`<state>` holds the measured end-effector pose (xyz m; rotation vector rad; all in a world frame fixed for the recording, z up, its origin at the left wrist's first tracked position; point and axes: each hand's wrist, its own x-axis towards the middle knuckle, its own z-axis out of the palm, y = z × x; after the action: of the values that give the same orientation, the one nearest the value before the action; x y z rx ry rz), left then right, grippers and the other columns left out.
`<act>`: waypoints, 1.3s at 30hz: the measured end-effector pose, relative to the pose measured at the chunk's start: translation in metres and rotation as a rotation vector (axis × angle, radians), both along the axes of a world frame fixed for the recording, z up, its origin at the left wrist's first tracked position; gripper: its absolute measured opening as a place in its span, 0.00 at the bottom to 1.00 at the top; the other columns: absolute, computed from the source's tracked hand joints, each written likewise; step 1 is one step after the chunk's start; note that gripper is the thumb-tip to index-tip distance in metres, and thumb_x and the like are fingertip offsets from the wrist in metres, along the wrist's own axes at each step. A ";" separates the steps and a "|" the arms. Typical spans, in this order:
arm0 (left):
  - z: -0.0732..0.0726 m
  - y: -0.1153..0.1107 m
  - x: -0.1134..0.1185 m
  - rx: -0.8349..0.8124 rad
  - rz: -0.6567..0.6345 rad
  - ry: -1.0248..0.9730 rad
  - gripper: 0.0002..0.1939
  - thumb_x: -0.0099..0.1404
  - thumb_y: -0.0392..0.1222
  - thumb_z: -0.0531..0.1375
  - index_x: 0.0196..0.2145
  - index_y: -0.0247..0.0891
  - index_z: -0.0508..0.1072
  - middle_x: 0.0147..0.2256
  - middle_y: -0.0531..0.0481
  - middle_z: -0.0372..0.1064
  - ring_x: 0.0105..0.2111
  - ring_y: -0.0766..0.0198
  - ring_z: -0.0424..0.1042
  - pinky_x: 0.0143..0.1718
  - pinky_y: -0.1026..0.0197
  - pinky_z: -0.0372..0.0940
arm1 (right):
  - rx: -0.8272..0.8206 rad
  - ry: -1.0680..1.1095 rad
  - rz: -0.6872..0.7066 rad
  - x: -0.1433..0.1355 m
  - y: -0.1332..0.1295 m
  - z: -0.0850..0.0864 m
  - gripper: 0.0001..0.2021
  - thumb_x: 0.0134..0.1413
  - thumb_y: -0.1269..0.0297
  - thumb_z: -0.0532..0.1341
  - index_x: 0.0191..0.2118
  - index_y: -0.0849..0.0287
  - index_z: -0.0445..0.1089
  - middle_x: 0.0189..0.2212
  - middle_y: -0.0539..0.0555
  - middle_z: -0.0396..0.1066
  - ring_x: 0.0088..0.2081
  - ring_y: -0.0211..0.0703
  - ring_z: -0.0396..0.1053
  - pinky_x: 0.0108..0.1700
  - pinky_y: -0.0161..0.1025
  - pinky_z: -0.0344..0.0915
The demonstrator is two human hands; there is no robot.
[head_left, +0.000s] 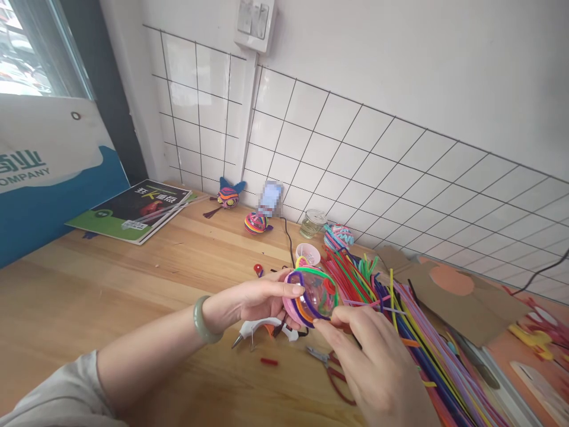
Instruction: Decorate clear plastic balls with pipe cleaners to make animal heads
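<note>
My left hand [260, 299] holds a clear plastic ball [315, 296], thumb on the near side and fingers beneath. Pink, orange, purple and green pipe cleaners run round the ball in bands, and a small red piece shows at its right side. My right hand [373, 356] is at the ball's lower right edge, fingers pinched at the purple pipe cleaner [307, 313]; its thumb is mostly hidden. Below the ball lies a white and orange glue gun [260, 326], partly covered by my left hand. Scissors [335, 373] with red handles lie under my right hand.
Bundled pipe cleaners [418, 332] spread along the right, beside cardboard [471, 302]. At the back stand wrapped balls [256, 223], a blurred phone [271, 196], a glass jar [313, 223] and a pink cup [307, 254]. Books [133, 210] lie far left; a wire grid [329, 142] backs the table.
</note>
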<state>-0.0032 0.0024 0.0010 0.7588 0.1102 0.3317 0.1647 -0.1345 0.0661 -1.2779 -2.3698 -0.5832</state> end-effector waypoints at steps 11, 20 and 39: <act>0.003 0.001 -0.003 0.195 0.121 -0.073 0.40 0.49 0.44 0.72 0.57 0.36 0.62 0.48 0.38 0.73 0.42 0.54 0.76 0.40 0.58 0.70 | 0.041 0.204 -0.035 -0.017 -0.002 -0.006 0.14 0.66 0.75 0.49 0.41 0.60 0.73 0.32 0.55 0.69 0.37 0.44 0.63 0.41 0.43 0.57; 0.002 0.003 -0.004 0.276 0.178 -0.122 0.41 0.48 0.41 0.73 0.57 0.37 0.60 0.52 0.36 0.69 0.51 0.48 0.71 0.50 0.50 0.65 | 0.041 0.183 0.008 -0.015 0.002 0.002 0.15 0.67 0.76 0.47 0.38 0.62 0.71 0.31 0.55 0.71 0.35 0.43 0.64 0.41 0.42 0.57; -0.008 0.009 -0.001 0.260 0.224 -0.133 0.43 0.45 0.36 0.73 0.57 0.40 0.62 0.50 0.41 0.71 0.48 0.54 0.73 0.46 0.56 0.67 | -0.008 0.190 -0.039 -0.012 0.006 -0.001 0.09 0.65 0.76 0.52 0.40 0.62 0.69 0.33 0.55 0.72 0.38 0.45 0.66 0.45 0.44 0.59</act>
<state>-0.0047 0.0115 -0.0069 0.9816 0.0265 0.6164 0.1530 -0.1284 0.0646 -1.3236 -2.1986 -0.4437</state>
